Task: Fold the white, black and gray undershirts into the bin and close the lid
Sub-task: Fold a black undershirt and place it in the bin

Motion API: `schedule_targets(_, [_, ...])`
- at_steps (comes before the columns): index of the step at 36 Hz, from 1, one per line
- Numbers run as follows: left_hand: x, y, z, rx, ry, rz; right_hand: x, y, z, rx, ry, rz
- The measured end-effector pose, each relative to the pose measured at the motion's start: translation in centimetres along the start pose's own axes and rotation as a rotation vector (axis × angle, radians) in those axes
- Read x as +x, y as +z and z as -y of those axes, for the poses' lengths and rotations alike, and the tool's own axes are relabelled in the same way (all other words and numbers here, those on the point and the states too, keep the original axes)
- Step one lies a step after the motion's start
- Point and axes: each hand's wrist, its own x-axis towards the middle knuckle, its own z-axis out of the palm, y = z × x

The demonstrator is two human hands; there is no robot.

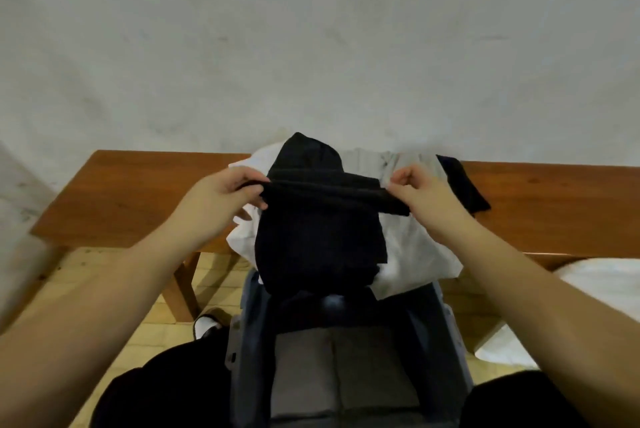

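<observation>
Pinching black knit undershirt (320,233) with left grip (221,199) and right grip (420,197) | hanging above gray fabric bin (446,334) | lying behind: white undershirts (415,247) on brown wooden surface (138,199)

Bin (453,334) rim behind black undershirt (318,240)

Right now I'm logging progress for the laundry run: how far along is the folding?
Done: gray folded pieces already lie in the open bin. In hand: the left hand and right hand pinch the black undershirt mid-fold. Left: the white undershirts still piled on the bench, and no closed lid shows.
</observation>
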Motion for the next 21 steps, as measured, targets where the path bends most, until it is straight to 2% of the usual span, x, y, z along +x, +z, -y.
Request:
schedule_targets(10, [-2.7, 3.7, 8.8, 0.089, -0.043, 0.109, -3.3, 5.1, -6.2, 0.068, 0.184, -0.026])
schedule_targets(15, [-2.5, 5.0, 8.5, -0.191, -0.242, -0.102, -3.5, 5.9, -5.5, 0.057, 0.284, -0.087])
schedule_targets(21, [-1.6, 6.5, 8.9, -0.287, -0.387, -0.080, -4.2, 5.9, -4.9, 0.162, 0.354, -0.038])
